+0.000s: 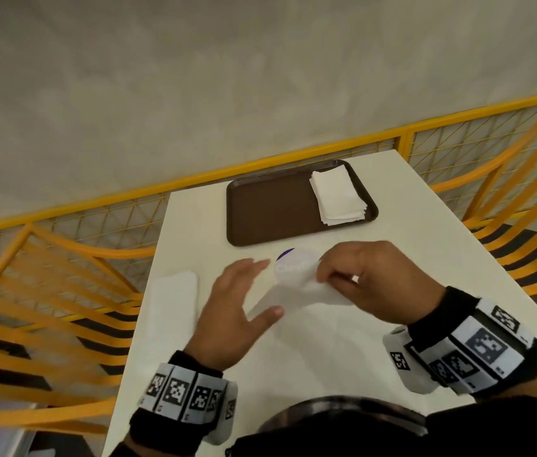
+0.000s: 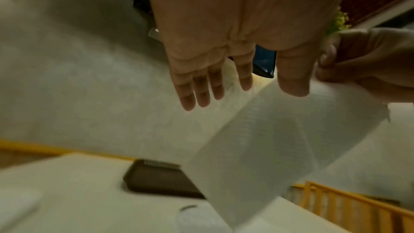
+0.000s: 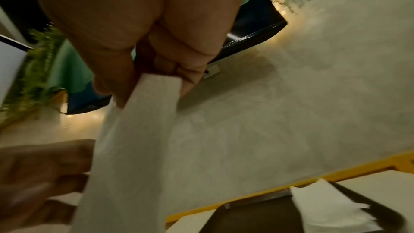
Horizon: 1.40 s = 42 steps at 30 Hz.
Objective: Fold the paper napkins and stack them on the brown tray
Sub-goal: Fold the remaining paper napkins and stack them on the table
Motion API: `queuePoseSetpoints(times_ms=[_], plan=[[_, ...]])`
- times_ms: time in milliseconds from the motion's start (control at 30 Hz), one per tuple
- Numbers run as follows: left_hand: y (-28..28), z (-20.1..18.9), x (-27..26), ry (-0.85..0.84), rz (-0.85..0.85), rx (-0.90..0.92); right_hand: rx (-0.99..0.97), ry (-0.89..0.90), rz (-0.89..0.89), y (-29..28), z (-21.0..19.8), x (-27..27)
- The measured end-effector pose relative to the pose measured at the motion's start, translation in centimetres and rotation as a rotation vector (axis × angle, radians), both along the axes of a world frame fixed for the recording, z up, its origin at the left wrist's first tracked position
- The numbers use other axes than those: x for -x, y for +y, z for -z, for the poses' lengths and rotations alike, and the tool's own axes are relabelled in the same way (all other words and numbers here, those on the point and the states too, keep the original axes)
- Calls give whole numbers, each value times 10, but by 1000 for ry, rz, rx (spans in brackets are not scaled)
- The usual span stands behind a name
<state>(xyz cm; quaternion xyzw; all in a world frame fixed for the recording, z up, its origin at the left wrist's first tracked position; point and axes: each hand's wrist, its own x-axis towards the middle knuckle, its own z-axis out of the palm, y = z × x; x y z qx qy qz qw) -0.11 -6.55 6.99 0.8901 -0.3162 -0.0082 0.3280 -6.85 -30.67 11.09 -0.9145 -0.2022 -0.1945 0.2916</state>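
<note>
My right hand pinches one end of a white paper napkin and holds it above the white table; the wrist views show the napkin hanging down from those fingers. My left hand hovers just left of the napkin with straight, spread fingers and holds nothing. At the far end of the table lies the brown tray, with a stack of folded napkins on its right side. A pile of unfolded napkins lies at the table's left edge.
A small white lidded cup with a purple edge stands just behind the held napkin, near the tray's front rim. Yellow slatted chairs flank the table on both sides, and a yellow mesh railing runs behind it.
</note>
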Motion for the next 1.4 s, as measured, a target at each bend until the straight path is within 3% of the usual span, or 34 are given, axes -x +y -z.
queuePoseSetpoints(times_ms=[100,233,333,400,467,533,667,800,900,967,1033,1100,1167,1233,1400], plan=[[-1,15,4,64,-6,17,156,-75,-97,20,5,1],[16,26,-4,177,-99,27,148,-37,-80,26,16,-1],[45,41,-30,212,-415,24,115,23,-29,19,23,-1],[66,45,-51,297,-636,-87,89,63,5,14,27,1],[87,48,-71,390,-733,-249,62,105,43,10,31,2],[106,55,-87,454,-774,-415,45,148,74,6,36,4],[127,74,-112,524,-864,-506,35,228,121,-1,46,5],[127,84,-124,473,-771,-668,39,323,173,-9,55,5],[124,92,-130,503,-795,-588,64,408,229,-16,64,6],[123,100,-134,492,-901,-558,65,467,263,-22,71,5],[113,94,-125,478,-1028,-526,75,551,312,-28,82,4],[95,83,-111,425,-1048,-549,152,680,408,-34,97,2],[74,73,-95,322,-933,-611,293,853,563,-42,114,1],[59,77,-76,268,-712,-592,314,981,726,-53,128,-1],[24,97,-19,323,115,-372,130,919,1053,-89,141,-13]])
